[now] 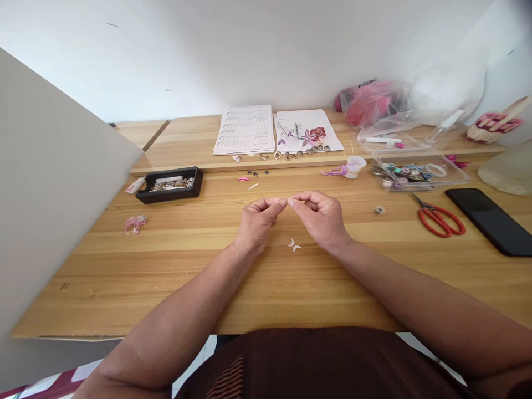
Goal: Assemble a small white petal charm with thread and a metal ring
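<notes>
Two white crescents (291,244) lie on the bench (291,310). Left hand (256,224) and right hand (325,219) just beyond them, fingertips nearly meeting. Thumb and index fingers pinched together on both; anything between too small to tell. Scissors (446,220) and small spool (379,210) right of crescents; black tray (195,191) left and beyond.

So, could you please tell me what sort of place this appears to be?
Probably a handicraft workspace: red-handled scissors, an open clear plastic box of small supplies, and a paper sheet bearing flower shapes are laid out.
</notes>
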A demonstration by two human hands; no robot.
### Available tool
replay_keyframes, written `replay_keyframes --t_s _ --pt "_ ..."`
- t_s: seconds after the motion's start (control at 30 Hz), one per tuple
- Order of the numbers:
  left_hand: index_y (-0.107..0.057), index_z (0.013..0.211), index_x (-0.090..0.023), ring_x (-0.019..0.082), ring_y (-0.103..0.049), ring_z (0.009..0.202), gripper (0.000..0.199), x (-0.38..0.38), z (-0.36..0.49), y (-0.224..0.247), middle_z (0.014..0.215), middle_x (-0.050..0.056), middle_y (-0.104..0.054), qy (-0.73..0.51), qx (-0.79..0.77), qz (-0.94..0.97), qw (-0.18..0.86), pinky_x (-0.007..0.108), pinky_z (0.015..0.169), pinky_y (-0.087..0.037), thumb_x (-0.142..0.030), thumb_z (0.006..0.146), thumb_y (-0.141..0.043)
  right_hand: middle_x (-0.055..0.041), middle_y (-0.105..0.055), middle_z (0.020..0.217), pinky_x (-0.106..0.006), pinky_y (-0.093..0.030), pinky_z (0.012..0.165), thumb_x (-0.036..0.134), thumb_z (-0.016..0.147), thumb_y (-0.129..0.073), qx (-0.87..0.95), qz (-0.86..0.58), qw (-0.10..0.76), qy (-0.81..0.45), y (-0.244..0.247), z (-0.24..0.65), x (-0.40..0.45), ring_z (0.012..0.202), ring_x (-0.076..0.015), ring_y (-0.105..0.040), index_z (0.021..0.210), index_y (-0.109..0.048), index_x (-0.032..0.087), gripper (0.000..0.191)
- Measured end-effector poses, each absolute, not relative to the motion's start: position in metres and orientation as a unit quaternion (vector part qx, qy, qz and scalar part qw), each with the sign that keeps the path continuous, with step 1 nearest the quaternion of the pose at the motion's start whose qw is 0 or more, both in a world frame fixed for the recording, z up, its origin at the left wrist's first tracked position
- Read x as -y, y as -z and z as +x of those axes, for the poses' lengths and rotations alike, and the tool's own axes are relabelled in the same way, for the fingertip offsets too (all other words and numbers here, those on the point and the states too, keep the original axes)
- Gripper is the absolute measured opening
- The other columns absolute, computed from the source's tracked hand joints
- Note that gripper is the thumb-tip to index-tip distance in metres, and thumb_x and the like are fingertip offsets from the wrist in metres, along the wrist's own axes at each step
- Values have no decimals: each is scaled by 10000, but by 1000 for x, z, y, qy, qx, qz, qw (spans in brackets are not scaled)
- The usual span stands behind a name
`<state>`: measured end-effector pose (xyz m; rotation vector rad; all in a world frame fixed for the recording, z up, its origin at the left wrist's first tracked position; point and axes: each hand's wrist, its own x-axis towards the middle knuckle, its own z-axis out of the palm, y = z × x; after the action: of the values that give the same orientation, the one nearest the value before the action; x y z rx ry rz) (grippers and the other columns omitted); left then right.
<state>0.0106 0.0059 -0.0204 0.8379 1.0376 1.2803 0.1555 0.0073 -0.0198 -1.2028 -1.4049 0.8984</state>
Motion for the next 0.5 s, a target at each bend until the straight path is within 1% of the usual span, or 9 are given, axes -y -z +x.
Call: replay_keyframes --t_s 0.17,0.27,0.37,0.5 --pt "-735 708 -148 50 -327 502 316 -5 11 21 532 -49 -500 -548 -445 364 608 230 494 -232 -397 601 -898 64 -468 511 -243 -242 435 416 787 -720 553 -498 521 -418 22 155 -9 453 -74 -328 814 -708 166 251" --pt "-748 735 -150 50 -337 509 293 -4 10 20 549 -46 -504 -542 -444 373 609 225 496 -243 -391 636 -884 60 -487 523 -238 -249 425 418 782 -723 538 -496 527 -432 23 155 -9 448 -71 -339 797 -693 168 252" --pt "-759 773 -151 47 -339 513 281 -3 10 20 569 -43 -515 -538 -446 385 602 218 494 -248 -384 663 -872 65 -475 513 -234 -248 419 413 785 -722 531 -494 531 -438 23 155 -9 441 -68 -337 786 -683 170 246" --pt "-763 836 -158 45 -359 518 298 -3 10 21 604 -41 -539 -543 -448 389 594 210 493 -256 -373 662 -872 74 -451 500 -230 -247 418 396 794 -718 530 -487 534 -444 22 155 -8 437 -64 -333 780 -674 172 228"
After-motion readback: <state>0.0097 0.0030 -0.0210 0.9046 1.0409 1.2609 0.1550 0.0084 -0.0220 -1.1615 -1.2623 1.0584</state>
